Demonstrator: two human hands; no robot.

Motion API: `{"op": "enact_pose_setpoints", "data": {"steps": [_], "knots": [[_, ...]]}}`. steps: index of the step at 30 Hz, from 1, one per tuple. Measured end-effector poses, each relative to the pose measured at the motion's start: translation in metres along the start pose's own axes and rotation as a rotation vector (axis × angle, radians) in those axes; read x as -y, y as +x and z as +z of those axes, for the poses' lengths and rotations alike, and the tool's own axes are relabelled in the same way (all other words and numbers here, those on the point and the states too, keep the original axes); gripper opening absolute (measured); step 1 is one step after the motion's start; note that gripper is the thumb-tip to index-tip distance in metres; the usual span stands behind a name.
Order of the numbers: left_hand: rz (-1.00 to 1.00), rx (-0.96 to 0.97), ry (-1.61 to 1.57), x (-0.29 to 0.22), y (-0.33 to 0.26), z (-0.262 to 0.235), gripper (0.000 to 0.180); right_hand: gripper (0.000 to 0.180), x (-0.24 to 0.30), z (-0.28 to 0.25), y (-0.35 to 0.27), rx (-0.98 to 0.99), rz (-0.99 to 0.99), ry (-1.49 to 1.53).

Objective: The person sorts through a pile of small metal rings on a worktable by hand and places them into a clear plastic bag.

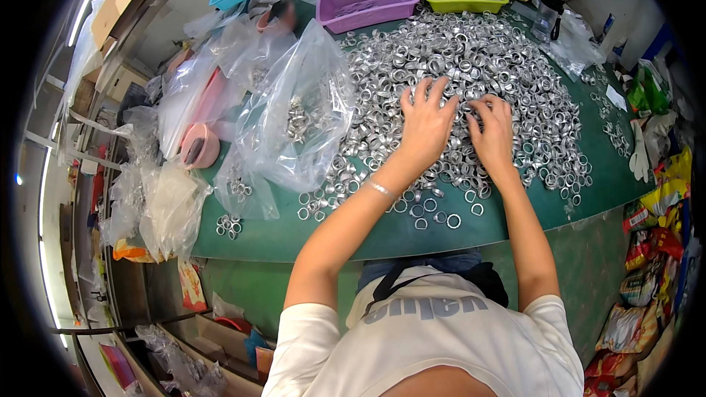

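Note:
A wide heap of silver metal rings (412,51) covers the middle of the green table. My left hand (429,123) rests over the heap with its fingers spread and bent, the tips among the rings. Close to its right, my right hand (493,129) curves its fingers down onto the rings, the thumb held apart from them. I see nothing gripped in either hand, though rings hide some of the fingertips. A clear plastic bag (276,143) with some rings in it lies left of the heap. Several loose rings (434,217) lie near the table's front edge.
Behind the heap stand a purple basket (368,18) and a yellow-green basket (460,4) with metal pieces inside. A pink cup (200,145) and more plastic bags (173,209) crowd the left side. A dark-lidded bottle (546,16) stands back right; a white glove (638,151) lies at the right edge.

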State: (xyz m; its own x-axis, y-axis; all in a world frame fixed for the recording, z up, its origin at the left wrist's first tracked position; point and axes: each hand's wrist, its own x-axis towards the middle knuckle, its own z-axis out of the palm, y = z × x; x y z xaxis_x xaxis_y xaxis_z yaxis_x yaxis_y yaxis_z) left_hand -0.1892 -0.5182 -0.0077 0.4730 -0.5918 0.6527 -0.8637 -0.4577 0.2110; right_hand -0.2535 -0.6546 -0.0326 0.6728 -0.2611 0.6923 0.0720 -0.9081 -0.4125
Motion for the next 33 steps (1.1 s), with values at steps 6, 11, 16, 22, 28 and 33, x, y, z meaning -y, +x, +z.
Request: {"op": "enact_pose_setpoints", "data": {"steps": [6,11,16,22,28,33], "knots": [[0.035,-0.055,-0.043,0.016,-0.013,0.016,0.016,0.012,-0.009,-0.007,-0.013,0.051,0.05,0.1],[-0.294,-0.071,-0.456,-0.004,-0.041,-0.012,0.013,0.011,-0.026,-0.033,-0.04,0.19,0.418,0.399],[-0.995,0.194,-1.366,-0.005,-0.065,-0.017,0.018,0.011,-0.023,-0.044,-0.049,0.233,0.772,0.894],[-1.172,0.209,-1.54,-0.004,-0.068,-0.023,0.023,0.014,-0.027,-0.044,-0.048,0.282,0.424,0.216],[-1.178,0.215,-1.521,-0.01,-0.066,-0.022,0.023,0.016,-0.013,-0.019,-0.031,0.06,0.111,0.037],[-1.128,0.224,-1.464,-0.008,-0.069,-0.023,0.022,0.01,-0.019,-0.02,-0.039,0.099,0.092,-0.067]]}}
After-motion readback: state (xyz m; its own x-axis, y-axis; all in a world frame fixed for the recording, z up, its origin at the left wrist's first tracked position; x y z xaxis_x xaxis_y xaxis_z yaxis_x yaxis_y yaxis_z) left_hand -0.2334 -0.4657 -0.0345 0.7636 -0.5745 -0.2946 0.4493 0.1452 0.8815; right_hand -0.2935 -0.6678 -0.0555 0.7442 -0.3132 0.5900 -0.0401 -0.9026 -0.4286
